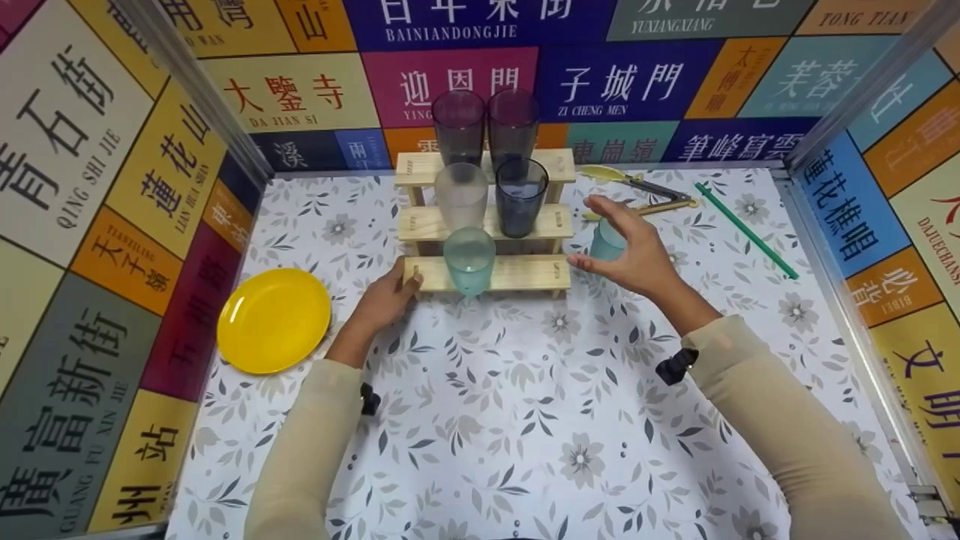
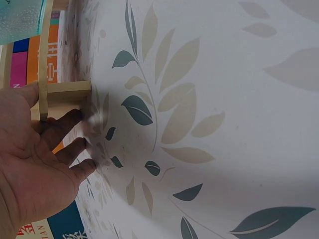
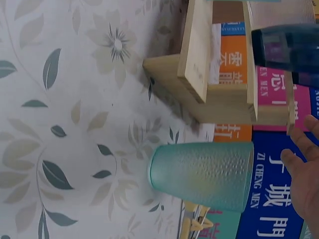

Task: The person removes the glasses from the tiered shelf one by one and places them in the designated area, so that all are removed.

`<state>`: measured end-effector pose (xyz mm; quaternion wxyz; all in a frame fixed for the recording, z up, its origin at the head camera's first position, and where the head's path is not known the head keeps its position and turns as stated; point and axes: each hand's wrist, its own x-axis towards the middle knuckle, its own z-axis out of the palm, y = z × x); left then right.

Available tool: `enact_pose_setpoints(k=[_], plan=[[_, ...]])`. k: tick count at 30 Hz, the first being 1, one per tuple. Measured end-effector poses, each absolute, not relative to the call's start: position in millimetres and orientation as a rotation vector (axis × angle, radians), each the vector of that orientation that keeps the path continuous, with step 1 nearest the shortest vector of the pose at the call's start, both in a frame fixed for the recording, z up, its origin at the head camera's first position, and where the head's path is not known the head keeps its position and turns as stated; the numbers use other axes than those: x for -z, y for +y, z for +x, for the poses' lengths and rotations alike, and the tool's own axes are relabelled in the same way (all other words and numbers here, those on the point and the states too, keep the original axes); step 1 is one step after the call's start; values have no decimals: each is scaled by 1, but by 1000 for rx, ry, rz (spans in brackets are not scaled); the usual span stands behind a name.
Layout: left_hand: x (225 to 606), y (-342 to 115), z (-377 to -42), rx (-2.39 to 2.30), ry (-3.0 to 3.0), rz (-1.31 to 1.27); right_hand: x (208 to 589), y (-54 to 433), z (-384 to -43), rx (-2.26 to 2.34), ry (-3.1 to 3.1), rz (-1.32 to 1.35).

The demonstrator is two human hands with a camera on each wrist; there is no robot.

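Observation:
My left hand (image 1: 384,301) grips the left end of the lowest step of a three-step wooden stand (image 1: 529,271). In the left wrist view its thumb lies on top of the board, with fingers beneath. A teal cup (image 1: 469,262) stands on that step. The middle step bears a clear frosted cup (image 1: 460,196) and a dark blue cup (image 1: 519,199); two purple cups (image 1: 458,124) are on the top one. Right of the stand, my right hand (image 1: 637,251) is spread beside a second teal cup (image 3: 199,174) on the table, thumb and fingers apart.
A yellow plate (image 1: 274,321) lies at the left of the flower-patterned table. Behind the right hand are tongs (image 1: 652,187) with yellow ends, and a green stick (image 1: 746,231) lies farther right. Panels with printed characters (image 1: 450,82) enclose the back and sides.

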<state>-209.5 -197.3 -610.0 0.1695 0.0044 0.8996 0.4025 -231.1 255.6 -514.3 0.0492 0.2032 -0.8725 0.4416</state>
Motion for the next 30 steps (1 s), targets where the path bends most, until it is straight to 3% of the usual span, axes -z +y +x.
enact_pose_setpoints(k=[30], plan=[[606, -196, -206, -1147, 2566, -1, 538, 163, -209, -1596, -2646, 853]])
